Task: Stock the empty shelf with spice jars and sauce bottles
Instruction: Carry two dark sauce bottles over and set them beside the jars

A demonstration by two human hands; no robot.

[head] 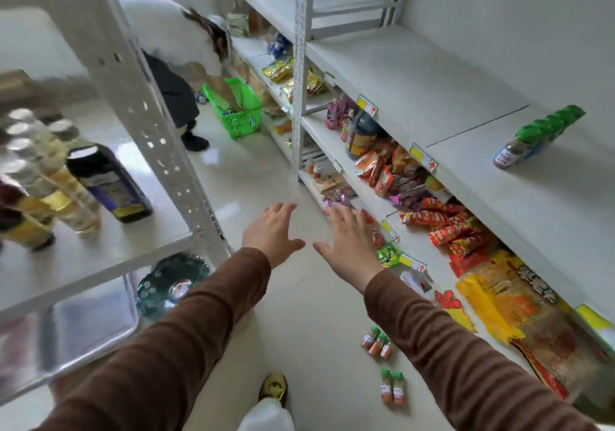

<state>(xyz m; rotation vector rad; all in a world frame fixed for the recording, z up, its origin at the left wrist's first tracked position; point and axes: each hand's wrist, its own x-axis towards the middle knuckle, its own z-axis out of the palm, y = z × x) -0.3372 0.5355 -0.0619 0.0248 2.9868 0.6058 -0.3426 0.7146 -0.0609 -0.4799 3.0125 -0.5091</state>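
Observation:
A row of green-capped spice jars (pixel 535 139) stands on the mostly bare white shelf (pixel 432 98) at the right. More small spice jars with green caps stand on the floor: three (pixel 377 342) together and two (pixel 392 387) nearer me. Dark and pale sauce bottles (pixel 106 181) fill the left rack. My left hand (pixel 271 231) and my right hand (pixel 349 237) are stretched out over the aisle floor, fingers spread, holding nothing.
The shelf below the bare one holds snack packets (pixel 449 227) and a dark sauce jug (pixel 361 134). Another person (pixel 173 48) bends over a green basket (pixel 238 108) further down the aisle. A perforated rack post (pixel 149 124) stands at my left. My shoe (pixel 273 387) is on the tiled floor.

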